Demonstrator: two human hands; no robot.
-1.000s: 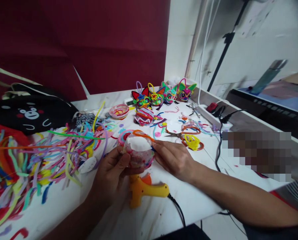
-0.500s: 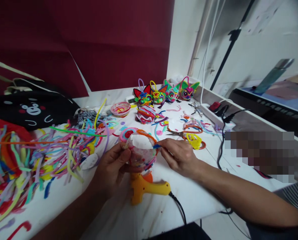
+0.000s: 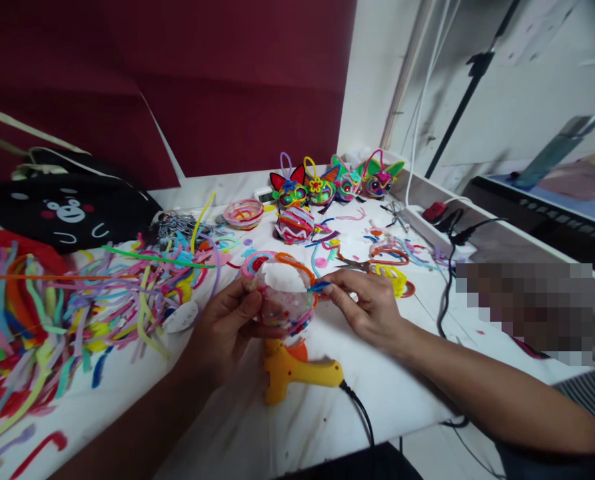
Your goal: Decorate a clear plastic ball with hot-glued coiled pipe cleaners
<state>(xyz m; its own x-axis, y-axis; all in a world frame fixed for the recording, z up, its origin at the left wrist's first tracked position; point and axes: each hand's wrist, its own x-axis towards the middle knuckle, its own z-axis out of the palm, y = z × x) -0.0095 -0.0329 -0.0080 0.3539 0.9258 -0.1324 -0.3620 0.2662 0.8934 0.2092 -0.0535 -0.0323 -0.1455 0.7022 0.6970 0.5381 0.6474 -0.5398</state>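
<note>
My left hand grips the left side of a round, translucent craft piece with coloured strips round it and a white opening on top. At its right rim, my right hand pinches a short blue strip. An orange strip curves along the far edge of the piece. Just below it, a yellow glue gun lies on the table, its black cord running toward the front edge.
Piles of fuzzy coloured strips cover the left side. Orange-handled scissors lie right of the piece. Farther back stand several decorated animal heads, a striped ball and a bowl. A power strip runs along the right.
My right hand has drawn back slightly to the right, showing more of the blue strip. The whole view has shifted a little.
</note>
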